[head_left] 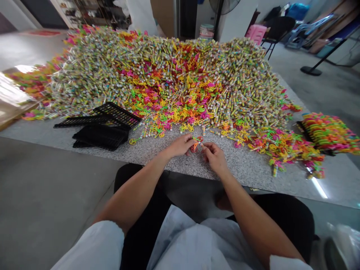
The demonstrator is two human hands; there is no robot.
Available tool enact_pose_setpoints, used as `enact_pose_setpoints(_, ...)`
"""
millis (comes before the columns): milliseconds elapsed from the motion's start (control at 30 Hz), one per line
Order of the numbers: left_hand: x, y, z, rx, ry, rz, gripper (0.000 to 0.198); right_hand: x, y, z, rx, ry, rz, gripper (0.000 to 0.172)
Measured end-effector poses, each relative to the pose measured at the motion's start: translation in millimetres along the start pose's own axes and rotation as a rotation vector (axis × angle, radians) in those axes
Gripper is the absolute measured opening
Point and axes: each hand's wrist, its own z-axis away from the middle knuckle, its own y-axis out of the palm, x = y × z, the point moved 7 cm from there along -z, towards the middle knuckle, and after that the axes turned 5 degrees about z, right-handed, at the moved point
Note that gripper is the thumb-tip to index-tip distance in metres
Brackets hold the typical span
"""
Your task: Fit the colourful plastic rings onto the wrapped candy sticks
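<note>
My left hand (180,145) and my right hand (214,156) meet over the speckled slab (157,157), just in front of me. Both pinch a small orange and red plastic bicycle toy (196,143) between their fingertips, the left from the left side, the right from the right. Right behind them spreads a huge heap of small wrapped candy tubes and neon plastic bicycle toys (174,78). Loose neon toys (281,146) lie to the right of my right hand.
Black plastic grid trays (104,125) lie stacked to the left of my hands. A black tray piled with sorted neon toys (329,133) sits at the far right. Chairs (277,30) and a fan stand (218,20) are behind the heap. Grey floor lies on the left.
</note>
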Motion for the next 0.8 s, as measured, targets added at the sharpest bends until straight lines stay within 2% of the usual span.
enact_pose_setpoints(267,2,2.5,0,-0.065,0.015,-0.109,0.029,1,5,6,0.039,-0.035,0.021,0.034)
enact_pose_setpoints(433,9,6.8,-5,-0.134,0.039,-0.097,0.029,6,5,9,0.034,-0.068,0.073,0.043)
enact_pose_setpoints(600,20,13.9,-9,-0.173,0.018,0.070,0.024,1,6,10,0.020,-0.073,0.148,0.044)
enact_pose_setpoints(800,24,22.0,-11,-0.257,-0.034,0.191,0.017,2,12,15,-0.065,-0.172,0.310,0.042)
